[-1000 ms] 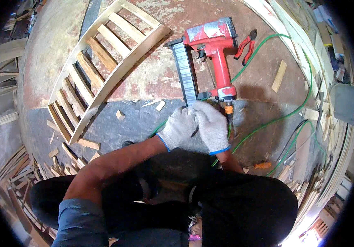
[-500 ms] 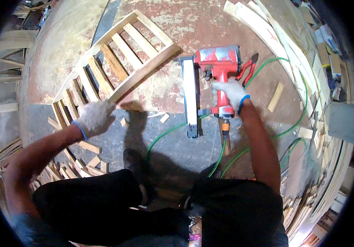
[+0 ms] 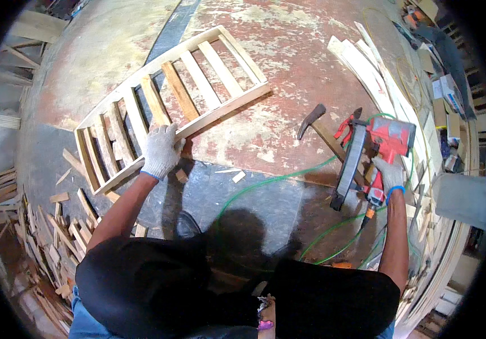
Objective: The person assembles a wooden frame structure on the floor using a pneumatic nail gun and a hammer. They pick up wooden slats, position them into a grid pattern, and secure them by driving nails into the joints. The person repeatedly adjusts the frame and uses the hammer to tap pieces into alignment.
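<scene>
A slatted wooden frame (image 3: 220,116) lies slanting across the floor at the left and centre, its crosspieces set between two long rails. My left hand (image 3: 162,150), in a pale knit glove with a blue cuff, grips the frame's near rail, fingers curled over its top edge. On the right, my gloved right hand (image 3: 388,175) is closed around the handle of a red and grey nail gun (image 3: 391,135). Its long magazine points toward me, and a green air hose (image 3: 336,253) joins it by an orange fitting. A hammer (image 3: 323,131) and red-handled pliers (image 3: 347,125) lie just left of the nail gun.
Offcuts and short wood strips (image 3: 62,240) are heaped at the lower left. Long pale boards (image 3: 361,73) are stacked along the right. Small wood scraps (image 3: 239,177) lie on the dark floor before me. The hose loops across the floor near my feet.
My right hand has carried the nail gun to the right, uncovering the hammer. My left hand has moved rightward along the near rail. The whole view has shifted a little.
</scene>
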Available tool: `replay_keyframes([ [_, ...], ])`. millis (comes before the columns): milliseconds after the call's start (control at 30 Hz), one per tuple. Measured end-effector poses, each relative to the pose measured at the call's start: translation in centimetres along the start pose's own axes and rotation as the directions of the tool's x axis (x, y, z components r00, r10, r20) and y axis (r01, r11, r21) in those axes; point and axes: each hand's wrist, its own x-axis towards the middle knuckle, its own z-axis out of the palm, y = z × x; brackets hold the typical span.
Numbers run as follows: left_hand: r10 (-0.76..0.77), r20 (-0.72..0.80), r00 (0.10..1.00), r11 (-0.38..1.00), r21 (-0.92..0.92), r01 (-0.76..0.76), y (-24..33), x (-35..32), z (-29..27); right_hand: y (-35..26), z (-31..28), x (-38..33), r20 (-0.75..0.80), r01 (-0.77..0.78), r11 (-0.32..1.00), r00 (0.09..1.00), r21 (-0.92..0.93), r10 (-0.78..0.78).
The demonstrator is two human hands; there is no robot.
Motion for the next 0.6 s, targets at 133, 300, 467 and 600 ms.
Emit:
replay_keyframes([
  [133, -0.046, 0.016, 0.999, 0.988, -0.149, 0.048, -2.1, 0.4, 2.0, 3.2, -4.6, -3.2, 0.124, -0.254, 0.949, 0.964, 0.185, 0.234],
  [300, 0.041, 0.013, 0.999, 0.986, -0.159, -0.038, -2.3, 0.9, 0.1, 10.4, -6.0, -8.1, 0.113, -0.412, 0.885, 0.911, 0.216, 0.397],
  [467, 0.125, 0.072, 0.990, 0.985, -0.126, -0.115, -2.3, 0.4, -3.1, 16.0, -2.7, -9.6, 0.094, -0.378, 0.880, 0.926, 0.288, 0.366],
  [600, 0.328, 0.130, 0.936, 0.939, -0.157, -0.307, -0.8, 1.3, -3.2, 18.5, -4.3, -8.3, -0.050, -0.476, 0.856, 0.878, -0.203, 0.477],
])
